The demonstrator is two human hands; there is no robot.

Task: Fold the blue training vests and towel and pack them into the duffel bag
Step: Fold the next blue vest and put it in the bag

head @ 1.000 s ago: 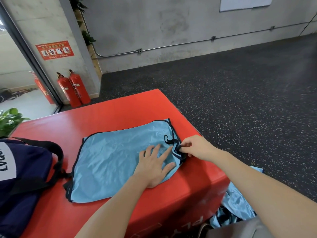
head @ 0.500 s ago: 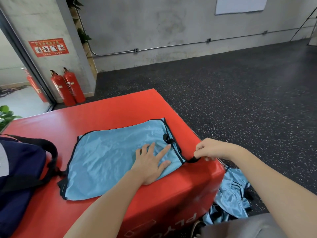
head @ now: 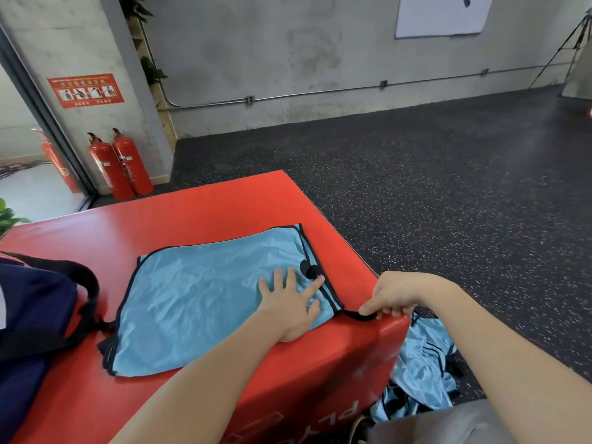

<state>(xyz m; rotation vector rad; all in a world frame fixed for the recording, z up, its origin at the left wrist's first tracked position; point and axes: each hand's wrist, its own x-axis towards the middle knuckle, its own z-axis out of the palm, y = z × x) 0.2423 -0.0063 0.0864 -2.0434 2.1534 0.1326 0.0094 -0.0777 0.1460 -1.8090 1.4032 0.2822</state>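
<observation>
The blue vest (head: 205, 302) lies spread flat near the right edge of the red box (head: 198, 213), and I press my left hand (head: 290, 304) on it with fingers straight and splayed. My right hand (head: 395, 294) pinches the vest's black strap (head: 357, 315) at the box's right edge. The duffel bag (head: 35, 318) sits at the left edge, and more blue vests (head: 423, 366) lie heaped on the floor by the box.

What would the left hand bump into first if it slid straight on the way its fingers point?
Probably the black knotted tie on the blue vest: the left hand lies flat, its fingertips nearly touching it.
</observation>
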